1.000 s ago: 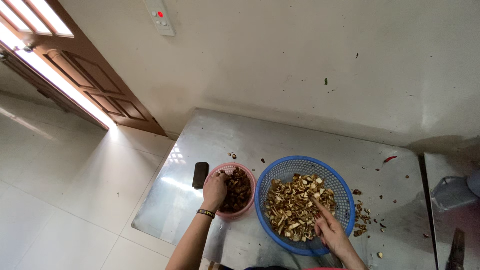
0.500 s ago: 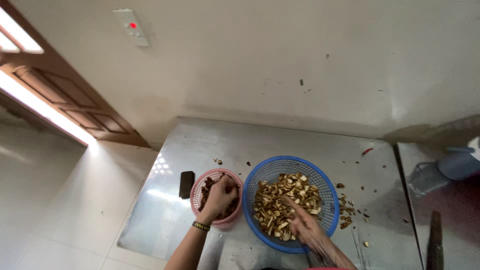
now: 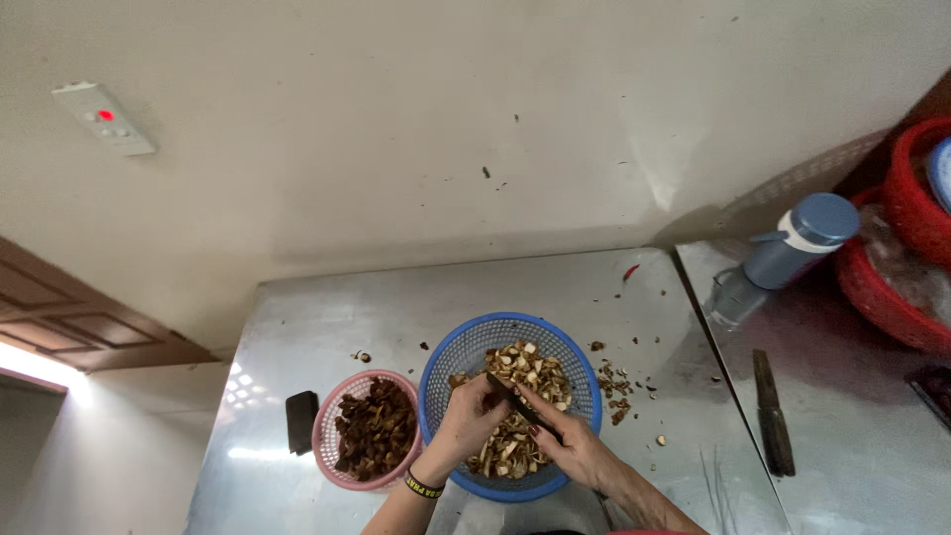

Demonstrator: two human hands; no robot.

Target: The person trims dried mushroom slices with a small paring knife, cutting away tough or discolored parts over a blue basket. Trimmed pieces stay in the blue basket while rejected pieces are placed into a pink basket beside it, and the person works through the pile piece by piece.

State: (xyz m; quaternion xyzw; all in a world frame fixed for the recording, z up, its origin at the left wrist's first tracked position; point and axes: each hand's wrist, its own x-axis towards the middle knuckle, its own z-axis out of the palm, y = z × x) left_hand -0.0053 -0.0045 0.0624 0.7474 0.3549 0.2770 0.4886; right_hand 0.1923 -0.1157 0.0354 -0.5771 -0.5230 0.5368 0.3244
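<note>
A blue round basket (image 3: 451, 360) full of pale brown cut pieces sits on a steel table (image 3: 555, 287). Both my hands are over it. My right hand (image 3: 578, 448) grips a dark-bladed knife (image 3: 515, 398) whose tip points up and left. My left hand (image 3: 466, 416), with a dark wristband, pinches a small piece right at the blade. To the left stands a smaller pink basket (image 3: 323, 436) holding dark brown pieces.
A dark flat block (image 3: 301, 420) lies left of the pink basket. Scraps are scattered right of the blue basket. On the adjoining steel surface lie another knife (image 3: 772, 413), a grey-blue bottle (image 3: 783, 258) and red baskets (image 3: 906, 228).
My left hand has left the pink basket and come over the blue one. My right hand has risen from the pieces and now shows the knife. The view has shifted right.
</note>
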